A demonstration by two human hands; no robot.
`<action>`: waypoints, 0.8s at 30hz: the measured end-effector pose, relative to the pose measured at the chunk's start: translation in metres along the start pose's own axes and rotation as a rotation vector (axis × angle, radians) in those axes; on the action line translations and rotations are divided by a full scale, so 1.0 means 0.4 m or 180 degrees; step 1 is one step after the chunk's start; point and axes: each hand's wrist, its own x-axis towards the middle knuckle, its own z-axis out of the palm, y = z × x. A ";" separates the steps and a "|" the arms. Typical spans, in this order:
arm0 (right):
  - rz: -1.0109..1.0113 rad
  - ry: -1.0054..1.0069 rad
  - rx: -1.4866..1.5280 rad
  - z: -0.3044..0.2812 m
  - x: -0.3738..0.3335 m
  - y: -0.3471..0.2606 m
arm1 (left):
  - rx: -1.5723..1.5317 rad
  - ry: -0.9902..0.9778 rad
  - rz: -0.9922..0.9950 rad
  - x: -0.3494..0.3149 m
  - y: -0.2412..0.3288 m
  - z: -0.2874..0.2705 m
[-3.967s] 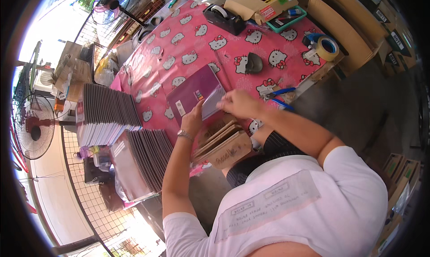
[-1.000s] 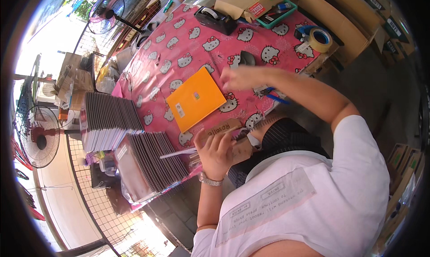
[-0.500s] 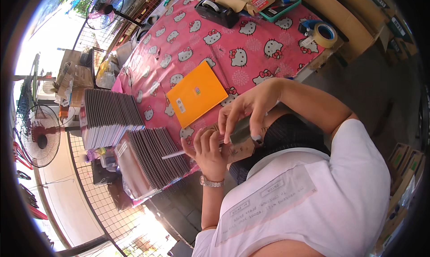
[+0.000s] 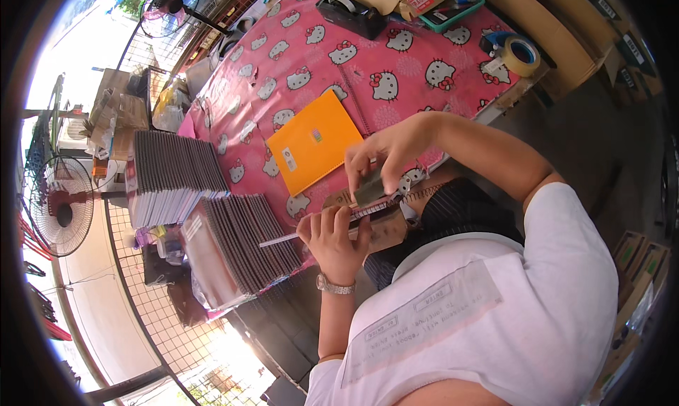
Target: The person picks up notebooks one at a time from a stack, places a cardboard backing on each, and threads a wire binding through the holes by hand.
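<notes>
My left hand (image 4: 335, 238), with a watch at the wrist, grips a thin notebook (image 4: 280, 239) seen edge-on, its pale edge sticking out to the left. Along the notebook's right part runs a row of binding holes or coils, and a loose dark spiral wire (image 4: 433, 189) trails off to the right. Pinched in my right hand (image 4: 382, 155) is a flat dark-green piece (image 4: 369, 188), held against the notebook's bound edge. A brown cardboard piece (image 4: 390, 238) lies below, over my lap. On the table ahead is an orange spiral notebook (image 4: 315, 143).
Two stacks of spiral notebooks, a farther one (image 4: 177, 162) and a nearer one (image 4: 247, 243), stand at the left on the pink patterned table cover (image 4: 417, 49). A tape dispenser (image 4: 351, 15), teal tray (image 4: 453, 13) and tape rolls (image 4: 520, 54) sit at the back. Fans (image 4: 62, 206) stand left.
My right hand has shifted, and the green piece now sits at the notebook's bound edge. The spiral wire has come into view. My left hand has moved slightly right with the notebook.
</notes>
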 end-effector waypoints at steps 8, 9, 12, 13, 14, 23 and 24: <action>-0.0357 -0.0295 0.0761 0.017 0.000 -0.012 | -0.0095 -0.0069 -0.0061 0.004 -0.005 -0.003; 0.0326 0.0097 -0.0165 0.014 -0.001 -0.025 | -0.0088 -0.0076 -0.0065 0.000 -0.005 -0.002; -0.0261 -0.0200 0.1089 0.022 0.009 0.008 | -0.0099 -0.0014 -0.0111 -0.007 -0.004 0.004; -0.0257 -0.0199 0.1084 0.017 0.008 0.010 | -0.0093 -0.0044 -0.0122 -0.003 -0.003 0.001; 0.0016 0.0072 -0.0028 0.019 0.011 -0.022 | -0.0079 -0.0083 -0.0141 -0.002 -0.004 -0.002; -0.0063 0.0098 -0.0183 0.034 0.044 -0.017 | -0.0449 0.0218 -0.0468 -0.036 -0.017 0.007; -0.0405 -0.0338 0.0964 0.036 0.050 -0.013 | -0.0446 0.0222 -0.0477 -0.037 -0.016 0.007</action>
